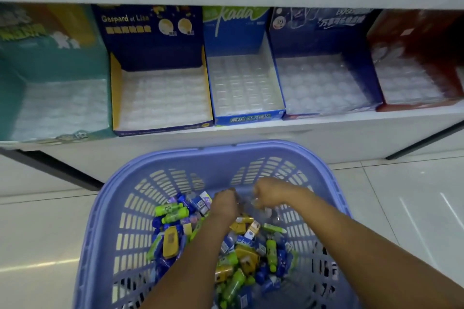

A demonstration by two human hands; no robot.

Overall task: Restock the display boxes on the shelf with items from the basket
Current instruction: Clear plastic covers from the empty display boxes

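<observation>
Purple basket [140, 198] below empty display boxes [160, 100], items [173, 213] lying every way, both hands [247, 199] curled, grasp unclear

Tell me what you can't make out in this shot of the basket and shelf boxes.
- Left hand and right hand, head view: fingers curl away, so any grip is hidden.
- Red box: cut off by the right edge.
- Teal box: print blurred.
- Basket: near side below the frame.
</observation>
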